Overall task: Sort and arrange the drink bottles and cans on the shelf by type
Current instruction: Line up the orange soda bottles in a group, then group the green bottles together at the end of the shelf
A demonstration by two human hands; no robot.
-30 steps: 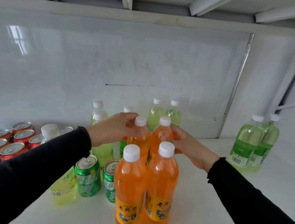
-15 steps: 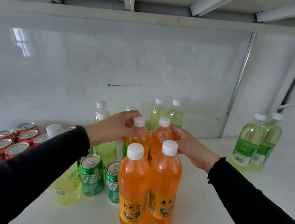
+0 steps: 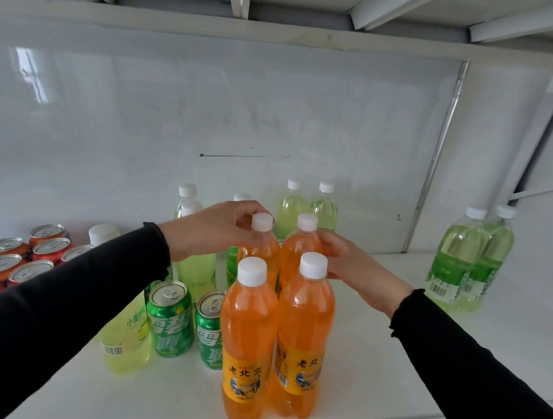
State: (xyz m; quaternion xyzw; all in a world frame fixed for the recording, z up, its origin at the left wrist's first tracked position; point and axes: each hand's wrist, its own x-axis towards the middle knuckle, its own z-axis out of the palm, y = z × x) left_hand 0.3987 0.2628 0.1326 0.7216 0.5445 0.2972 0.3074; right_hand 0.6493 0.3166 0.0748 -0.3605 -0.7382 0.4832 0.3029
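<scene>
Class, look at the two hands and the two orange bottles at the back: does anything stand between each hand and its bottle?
Nothing does. The left hand already holds the back left orange bottle at its neck, and the right hand touches the back right orange bottle.

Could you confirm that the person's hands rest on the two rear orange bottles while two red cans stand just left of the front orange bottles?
Not quite: in the head view the cans beside the front orange bottles are green, not red. The left hand and right hand do rest on the two rear orange bottles.
</scene>
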